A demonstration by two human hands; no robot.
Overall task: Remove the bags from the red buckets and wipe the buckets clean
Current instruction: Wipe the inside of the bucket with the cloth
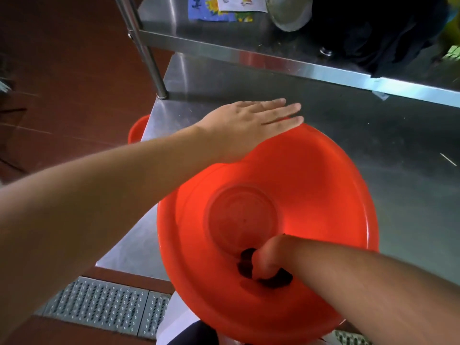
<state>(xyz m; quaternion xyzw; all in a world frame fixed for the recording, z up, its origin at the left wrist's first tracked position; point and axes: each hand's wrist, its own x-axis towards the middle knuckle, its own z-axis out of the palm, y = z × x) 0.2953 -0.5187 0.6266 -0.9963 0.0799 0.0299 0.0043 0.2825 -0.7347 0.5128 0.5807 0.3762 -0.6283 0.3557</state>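
Observation:
A large red bucket (311, 185) leans tilted against the front edge of a steel table (398, 135), its opening turned toward me. My left hand (251, 118) lies flat with fingers straight on the bucket's far rim. My right hand (267, 257) is inside the bucket, shut on a dark cloth (276, 280) pressed against the lower inner wall. No bag shows in this bucket. A second red bucket (138, 128) peeks out below the table's left edge, mostly hidden.
A steel shelf (249, 56) runs above the table's back, carrying a metal bowl (288, 13), a printed cloth (214, 8) and dark fabric (378, 33). A shelf post (154, 70) stands at the table's left corner. Red floor and a metal drain grate (99, 305) lie at left.

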